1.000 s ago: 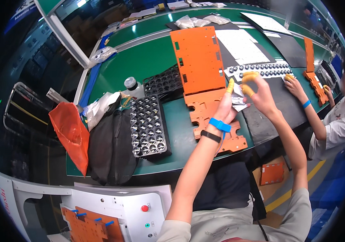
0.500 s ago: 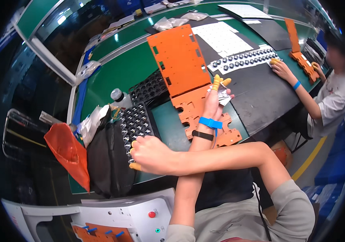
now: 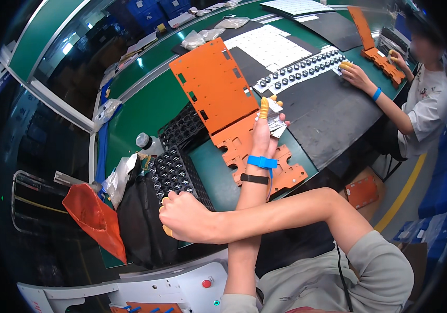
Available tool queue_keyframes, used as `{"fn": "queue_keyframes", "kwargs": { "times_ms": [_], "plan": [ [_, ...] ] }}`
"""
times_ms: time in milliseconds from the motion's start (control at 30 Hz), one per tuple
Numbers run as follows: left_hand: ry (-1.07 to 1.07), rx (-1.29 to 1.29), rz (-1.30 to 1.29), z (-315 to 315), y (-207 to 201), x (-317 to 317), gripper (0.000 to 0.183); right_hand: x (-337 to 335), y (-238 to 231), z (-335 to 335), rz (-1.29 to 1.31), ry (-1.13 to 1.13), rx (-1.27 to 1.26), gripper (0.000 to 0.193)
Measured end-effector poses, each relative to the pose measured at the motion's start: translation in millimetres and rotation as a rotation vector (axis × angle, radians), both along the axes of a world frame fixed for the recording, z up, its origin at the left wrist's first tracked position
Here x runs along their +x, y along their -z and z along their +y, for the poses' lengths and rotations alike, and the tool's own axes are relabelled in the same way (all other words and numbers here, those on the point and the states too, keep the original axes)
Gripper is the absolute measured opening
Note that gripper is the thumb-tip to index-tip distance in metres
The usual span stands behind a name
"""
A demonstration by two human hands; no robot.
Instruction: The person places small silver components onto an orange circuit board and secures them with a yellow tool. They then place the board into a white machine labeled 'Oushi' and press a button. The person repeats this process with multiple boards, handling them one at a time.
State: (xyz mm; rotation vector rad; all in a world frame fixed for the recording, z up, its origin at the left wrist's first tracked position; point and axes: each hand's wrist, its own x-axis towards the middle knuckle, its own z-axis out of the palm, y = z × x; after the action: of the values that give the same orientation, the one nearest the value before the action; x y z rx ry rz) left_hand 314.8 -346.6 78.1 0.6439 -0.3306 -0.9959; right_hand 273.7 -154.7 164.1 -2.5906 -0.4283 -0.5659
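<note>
My arms are crossed, the right forearm lying over the left. My left hand [image 3: 265, 133], with yellow finger cots and a blue wristband below it, holds several thin silver-white flat pieces [image 3: 275, 124] above the lower part of an orange hinged fixture [image 3: 239, 141]. The fixture's lid [image 3: 210, 83] stands raised behind. My right hand [image 3: 189, 216] is closed, its yellow-capped fingers curled at the near edge of a black tray [image 3: 195, 180] filled with round black glossy parts [image 3: 171, 169]. Whatever lies inside these fingers is hidden.
A second black tray [image 3: 184, 128] and a clear bottle [image 3: 148, 142] stand behind. Left are a black bag [image 3: 142, 224] and an orange-red pouch [image 3: 93, 211]. White sheets [image 3: 268, 47] lie farther back. At right, a co-worker's hand [image 3: 356, 75] touches a strip of round parts [image 3: 302, 70].
The view has shifted slightly. My right hand has drawn a little nearer to me, uncovering more of the filled tray. My left hand still holds the flat pieces over the fixture.
</note>
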Motion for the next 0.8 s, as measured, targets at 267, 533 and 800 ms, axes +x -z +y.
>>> {"fn": "queue_keyframes", "kwargs": {
  "times_ms": [267, 533, 800],
  "plan": [
    [0.048, 0.045, -0.072, 8.4, -8.3, -2.4, 0.051, -88.6, -32.4, -63.7, -0.167, -0.005, 0.319, 0.028],
    [0.089, -0.025, -0.262, 65.5, -65.4, -56.3, 0.058, -175.1, -31.4, -209.6, -0.378, 0.481, 0.555, 0.026],
    [-0.171, -0.029, -0.564, 123.5, -60.2, -91.0, 0.065, -186.0, -16.7, -214.8, -0.250, 0.267, 0.577, 0.032]
  ]
}}
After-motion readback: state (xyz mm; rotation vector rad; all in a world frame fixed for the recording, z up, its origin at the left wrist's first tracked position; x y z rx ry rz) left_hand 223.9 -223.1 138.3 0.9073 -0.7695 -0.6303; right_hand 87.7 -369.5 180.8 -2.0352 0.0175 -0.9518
